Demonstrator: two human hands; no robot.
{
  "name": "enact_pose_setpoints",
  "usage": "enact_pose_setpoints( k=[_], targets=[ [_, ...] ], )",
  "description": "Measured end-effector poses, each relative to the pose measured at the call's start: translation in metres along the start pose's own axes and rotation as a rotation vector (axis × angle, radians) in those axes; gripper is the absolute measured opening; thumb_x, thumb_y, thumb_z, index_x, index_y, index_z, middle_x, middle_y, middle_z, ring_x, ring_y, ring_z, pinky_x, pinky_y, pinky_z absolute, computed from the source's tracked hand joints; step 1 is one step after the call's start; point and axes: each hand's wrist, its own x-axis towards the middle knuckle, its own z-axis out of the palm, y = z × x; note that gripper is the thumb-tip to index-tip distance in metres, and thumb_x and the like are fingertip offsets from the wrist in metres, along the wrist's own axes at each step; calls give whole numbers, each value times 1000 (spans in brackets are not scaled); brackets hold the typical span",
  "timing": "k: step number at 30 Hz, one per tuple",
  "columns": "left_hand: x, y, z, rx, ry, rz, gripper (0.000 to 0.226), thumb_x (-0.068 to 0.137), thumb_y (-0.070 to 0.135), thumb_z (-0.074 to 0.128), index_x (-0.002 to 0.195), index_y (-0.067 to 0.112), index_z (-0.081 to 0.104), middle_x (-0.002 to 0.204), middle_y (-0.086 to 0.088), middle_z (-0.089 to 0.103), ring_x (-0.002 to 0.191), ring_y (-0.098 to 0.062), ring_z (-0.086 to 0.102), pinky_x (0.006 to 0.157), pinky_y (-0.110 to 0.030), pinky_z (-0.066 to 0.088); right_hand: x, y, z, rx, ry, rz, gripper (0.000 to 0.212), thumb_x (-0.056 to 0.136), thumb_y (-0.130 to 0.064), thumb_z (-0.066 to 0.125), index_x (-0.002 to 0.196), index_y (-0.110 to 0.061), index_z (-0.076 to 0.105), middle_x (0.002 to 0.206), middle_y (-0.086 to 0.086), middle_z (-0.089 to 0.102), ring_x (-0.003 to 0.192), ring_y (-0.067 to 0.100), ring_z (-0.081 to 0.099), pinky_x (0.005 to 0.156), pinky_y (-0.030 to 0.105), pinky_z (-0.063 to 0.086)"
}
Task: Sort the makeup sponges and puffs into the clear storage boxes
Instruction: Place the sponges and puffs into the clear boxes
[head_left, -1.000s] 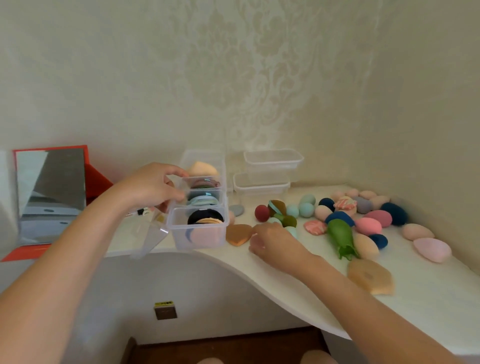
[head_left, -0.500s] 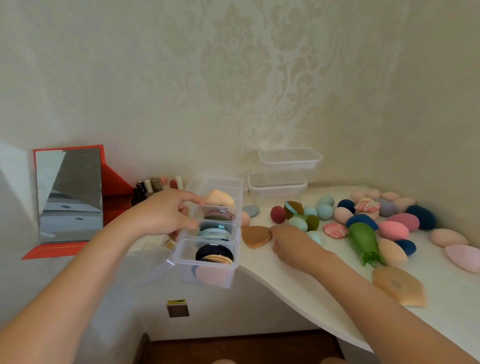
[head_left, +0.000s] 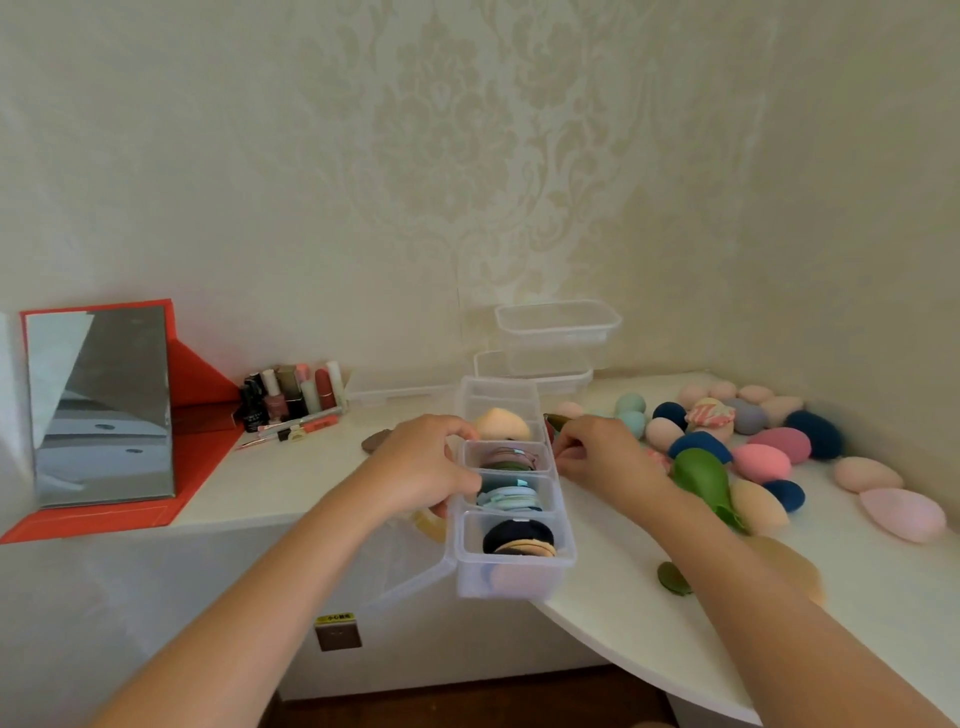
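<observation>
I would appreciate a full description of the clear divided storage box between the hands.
The storage box is long, clear plastic, with four compartments in a row. The farthest holds a peach sponge; the other three hold stacked flat puffs. Its lid hangs open on the left. It sits upright on the white table, near end seemingly past the edge. The left hand grips its left wall; the right hand is beside its right wall.

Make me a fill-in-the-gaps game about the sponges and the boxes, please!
The left hand grips the divided box on its ___ side.
The leafy sponge beside the right hand is coloured ___.
The two empty boxes are stacked against the ___.
Missing words: left, green, wall.
</observation>
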Motion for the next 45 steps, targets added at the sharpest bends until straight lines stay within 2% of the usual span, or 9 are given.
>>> enact_pose_setpoints(
  k=[4, 6, 8, 12, 18, 23, 28, 40, 45],
  targets=[
    [4, -2, 7, -78, 32, -18, 44, 77, 13, 69, 116, 27, 57, 65, 5, 54, 40, -5, 56, 44, -19, 44, 5, 5, -14, 150, 179, 25, 9, 82, -17, 70, 80, -9, 65, 69, -4, 60, 65, 9, 52, 54, 8, 36],
    [5, -5, 9, -70, 35, -10, 45, 77, 15, 69, 117, 30, 54, 69, 4, 53, 44, -5, 55, 45, -18, 44, 9, 4, -18, 228, 266, 38, 12, 85, -19, 66, 81, -10, 60, 65, -3, 60, 63, 13, 54, 58, 20, 44],
    [6, -8, 12, -9, 62, 16, 48, 78, 18, 68, 121, 33, 52, 73, 5, 51, 56, -4, 51, 52, -20, 44, 13, -3, -20, 225, 340, 9, 15, 89, -24, 61, 85, -11, 56, 64, -2, 61, 63, 15, 55, 61, 28, 45],
    [6, -18, 26, 112, 149, 76, 60, 77, 29, 68, 131, 40, 43, 101, 7, 44, 87, -7, 49, 74, -24, 41, 17, -30, -11, 343, 400, -92, 16, 91, -25, 60, 88, -12, 50, 59, -3, 60, 53, 10, 53, 53, 21, 40],
    [11, -25, 32, 255, 237, 245, 58, 79, 27, 65, 132, 33, 44, 129, 10, 34, 120, -13, 31, 102, -30, 32, 18, -52, 5, 477, 478, -128, 30, 89, -10, 60, 118, -15, 56, 96, -8, 59, 83, 7, 57, 70, 4, 41],
    [19, -18, 24, 395, 180, 418, 51, 81, 25, 61, 129, 32, 45, 127, 16, 41, 117, -9, 33, 85, -24, 19, 20, -47, 5, 484, 279, -99, 22, 88, -15, 63, 106, -24, 54, 92, -2, 64, 76, 7, 63, 66, 20, 55],
    [27, -12, 17, 321, 33, 316, 51, 81, 28, 66, 125, 27, 40, 114, 7, 42, 107, -12, 38, 81, -24, 26, 19, -41, 11, 466, 302, -88, 17, 91, -17, 59, 104, -18, 47, 76, 2, 67, 72, 18, 65, 68, 41, 55],
    [32, -9, 15, 235, -94, 273, 45, 75, 21, 69, 113, 22, 45, 86, 19, 34, 97, -10, 35, 76, -26, 30, 17, -42, 19, 413, 388, -89, 17, 95, -26, 52, 103, -12, 47, 76, 1, 66, 70, 17, 63, 65, 37, 53],
    [39, -14, 12, 173, -152, 217, 52, 61, 30, 72, 106, 44, 51, 104, 7, 48, 105, -20, 47, 88, -38, 46, 18, -43, 20, 385, 369, -113, 19, 97, -31, 46, 102, -12, 43, 72, -6, 65, 65, 14, 63, 63, 34, 53]
  ],
)
